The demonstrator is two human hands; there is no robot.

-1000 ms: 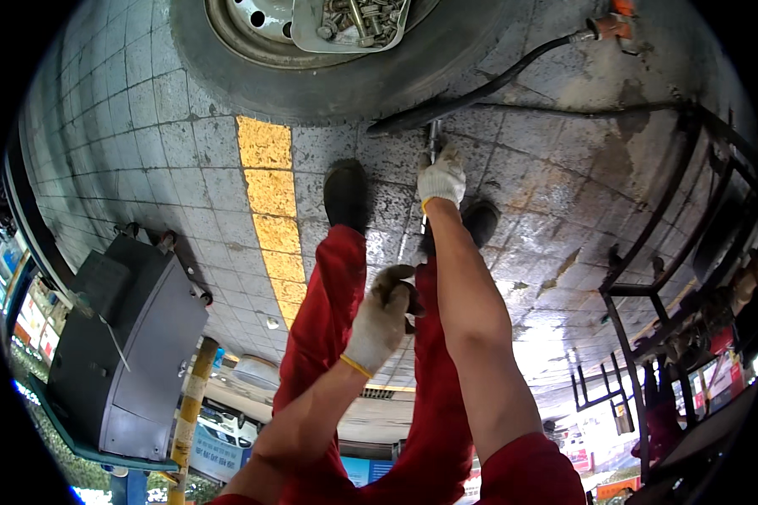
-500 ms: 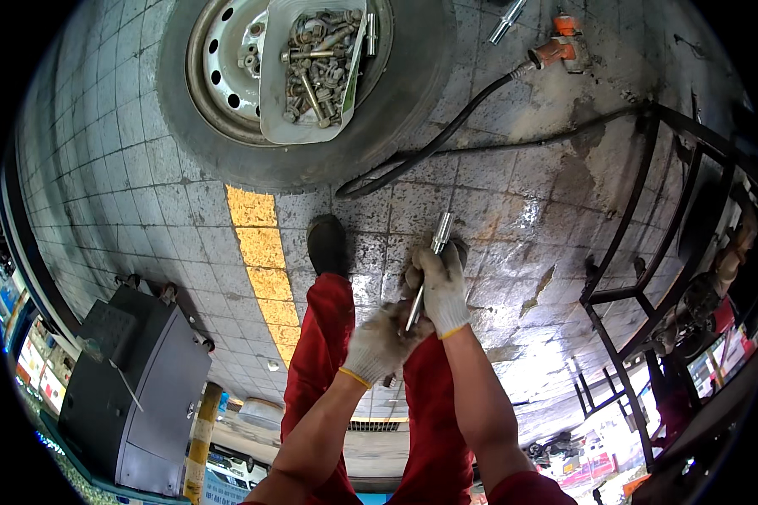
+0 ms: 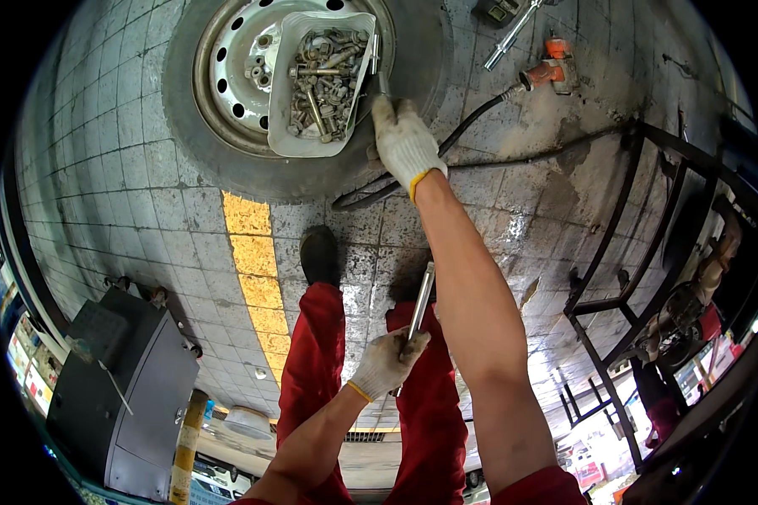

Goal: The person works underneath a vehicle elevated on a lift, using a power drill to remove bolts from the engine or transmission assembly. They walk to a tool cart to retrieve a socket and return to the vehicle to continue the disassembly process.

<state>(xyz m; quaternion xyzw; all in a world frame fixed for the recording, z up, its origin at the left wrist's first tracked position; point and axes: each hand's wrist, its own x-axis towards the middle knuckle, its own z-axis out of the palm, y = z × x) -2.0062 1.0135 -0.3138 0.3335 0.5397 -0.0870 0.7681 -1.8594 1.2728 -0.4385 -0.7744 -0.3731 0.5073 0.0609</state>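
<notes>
My left hand (image 3: 389,360), in a whitish knit glove, is closed around a shiny metal bar (image 3: 421,305) over my right thigh; the bar points up and away. My right hand (image 3: 406,143), gloved alike, stretches forward over the tyre (image 3: 227,178). Its fingers are closed on a silver socket (image 3: 384,82) beside the bin's right side. On the flat-lying wheel sits a clear plastic bin (image 3: 280,114) of bolts and nuts (image 3: 324,88). Another slim silver socket (image 3: 376,52) rests at the bin's right edge.
An orange air impact wrench (image 3: 556,69) with a black hose (image 3: 472,118) lies on the tiles, near a long chrome tool (image 3: 512,38). A black metal frame (image 3: 627,227) stands at right, a grey cabinet (image 3: 139,396) at lower left. My shoe (image 3: 319,254) is below the tyre.
My right hand has left the bar and moved forward to the wheel with the socket that was at the bar's end. My left hand keeps the bar. The view has shifted slightly.
</notes>
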